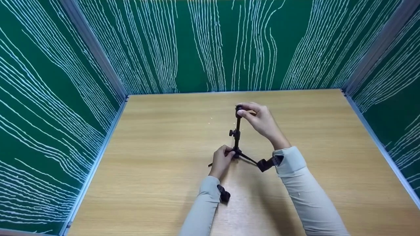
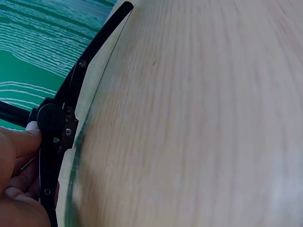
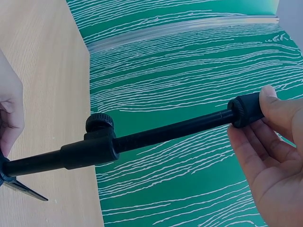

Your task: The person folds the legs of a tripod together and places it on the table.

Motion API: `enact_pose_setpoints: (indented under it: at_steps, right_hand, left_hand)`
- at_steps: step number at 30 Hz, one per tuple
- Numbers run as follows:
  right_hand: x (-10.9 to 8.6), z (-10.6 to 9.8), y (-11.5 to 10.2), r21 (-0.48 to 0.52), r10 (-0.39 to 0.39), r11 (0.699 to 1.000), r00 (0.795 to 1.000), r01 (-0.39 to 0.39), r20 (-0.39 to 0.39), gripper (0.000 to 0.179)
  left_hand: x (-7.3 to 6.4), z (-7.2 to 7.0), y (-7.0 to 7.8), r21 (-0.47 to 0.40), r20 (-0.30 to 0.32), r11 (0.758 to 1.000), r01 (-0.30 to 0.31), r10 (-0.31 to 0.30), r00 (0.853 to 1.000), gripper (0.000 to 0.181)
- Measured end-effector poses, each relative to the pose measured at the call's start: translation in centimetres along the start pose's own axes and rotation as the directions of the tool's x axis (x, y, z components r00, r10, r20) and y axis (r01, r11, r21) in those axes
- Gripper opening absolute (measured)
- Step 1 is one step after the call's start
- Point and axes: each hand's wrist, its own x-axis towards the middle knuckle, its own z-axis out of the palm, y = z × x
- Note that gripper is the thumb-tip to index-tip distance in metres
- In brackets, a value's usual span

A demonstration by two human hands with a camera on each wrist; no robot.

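A small black tripod [image 1: 237,141] stands upright on the wooden table, its legs spread. My left hand [image 1: 222,160] grips it low, at the hub where the legs meet; in the left wrist view the thumb lies against that hub [image 2: 51,118] and a leg [image 2: 97,42] reaches out beyond. Up at the top, my right hand [image 1: 261,119] pinches the dark head piece [image 3: 248,109] between thumb and fingers. Between the two hands runs the thin centre column [image 3: 175,133], with a knurled side knob [image 3: 100,122] on its collar. Part of the legs is hidden behind my left hand.
The wooden table [image 1: 157,131] is bounded by green panels [image 1: 193,49] with white wavy lines at the back and both sides, framed by metal posts [image 1: 95,49]. A few tiny pale specks lie behind the tripod. Black wrist cameras [image 1: 224,194] sit on both sleeves.
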Motion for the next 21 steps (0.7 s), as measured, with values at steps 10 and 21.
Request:
enact_pose_setpoints:
  at_steps: [10, 21]
  right_hand:
    - [0.11, 0.02, -0.08, -0.017, 0.015, 1.000, 1.000, -0.015, 0.009, 0.028]
    - [0.12, -0.09, -0.11, -0.026, 0.011, 1.000, 1.000, -0.011, 0.015, 0.028]
  left_hand:
    - [0.01, -0.12, -0.02, -0.031, 0.014, 0.999, 0.007, -0.006, 1.000, 0.009]
    - [0.03, 0.01, 0.04, -0.027, 0.014, 1.000, 0.011, -0.011, 1.000, 0.010]
